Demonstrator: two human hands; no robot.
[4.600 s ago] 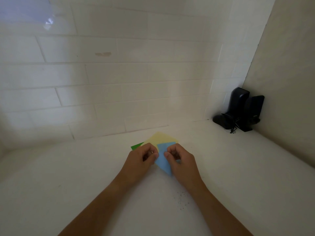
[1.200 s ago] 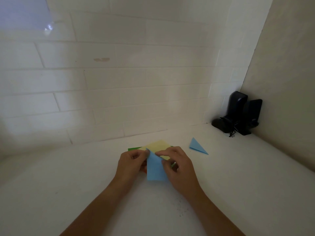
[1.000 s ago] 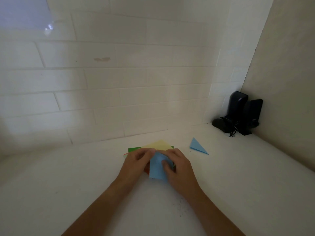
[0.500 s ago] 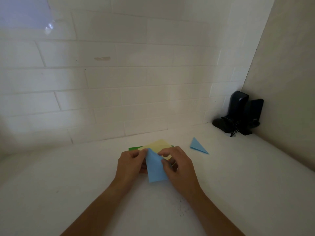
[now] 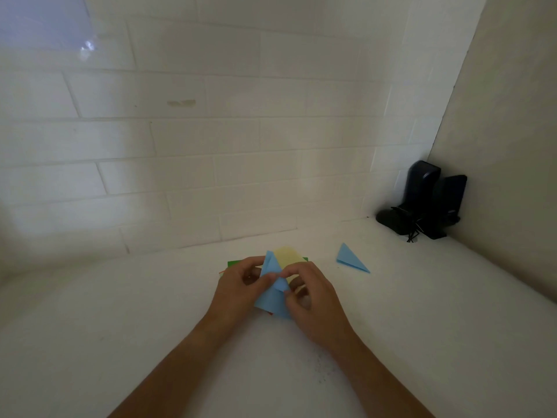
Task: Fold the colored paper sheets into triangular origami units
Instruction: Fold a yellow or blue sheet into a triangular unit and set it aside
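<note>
Pinching a half-folded, creased blue sheet (image 5: 272, 292), both hands, left (image 5: 238, 289) and right (image 5: 313, 300).

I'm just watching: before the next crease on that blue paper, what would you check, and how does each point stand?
1. Both hands on the blue sheet: ok. The left hand and right hand each pinch it.
2. Grip near the fold: ok, the fingertips meet at the middle of the sheet.
3. Edges lined up for a clean crease: cannot tell, fingers hide them.
4. Spare sheets within reach: ok. The yellow sheet and green sheet lie just behind the hands.
5. Finished blue triangle out of the way: ok, it lies apart, to the right.
6. Room on the white counter: ok; the black speakers sit far off in the corner.
</note>
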